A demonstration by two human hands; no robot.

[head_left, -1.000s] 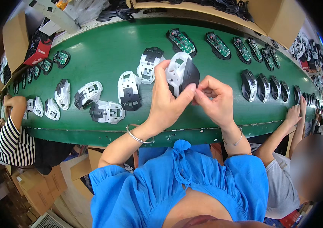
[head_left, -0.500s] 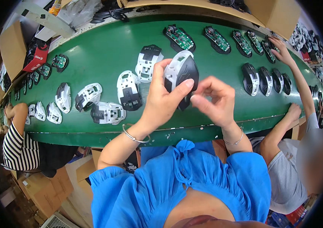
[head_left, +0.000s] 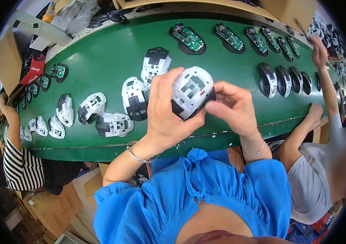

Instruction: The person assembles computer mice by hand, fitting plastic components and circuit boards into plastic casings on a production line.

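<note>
In front of me my left hand [head_left: 161, 116] is closed around a white and black mouse shell [head_left: 186, 101], its fingers along the left side and its thumb under the lower edge. The shell's white face, with rectangular cut-outs and a small red spot, is turned up. At the shell's right edge my right hand [head_left: 238, 112] pinches the black rim between thumb and fingers; whether a small part sits there is hidden. Left of my hands lie more shells: one white and black shell [head_left: 135, 99], one beyond it [head_left: 156, 63], and one on its side [head_left: 116, 124].
Black bases with green circuit boards [head_left: 189, 38] line the green table's [head_left: 112, 53] far side. Dark finished-looking shells [head_left: 267, 79] stand in a row at right, near a co-worker's hand [head_left: 318, 51]. A striped-sleeved person [head_left: 22, 168] sits at left. A cardboard box [head_left: 8, 59] stands at the left edge.
My left hand has turned the shell so its white cut-out face shows instead of the black one. My right hand has closed in onto its edge. The co-worker's far hand has moved away to the right.
</note>
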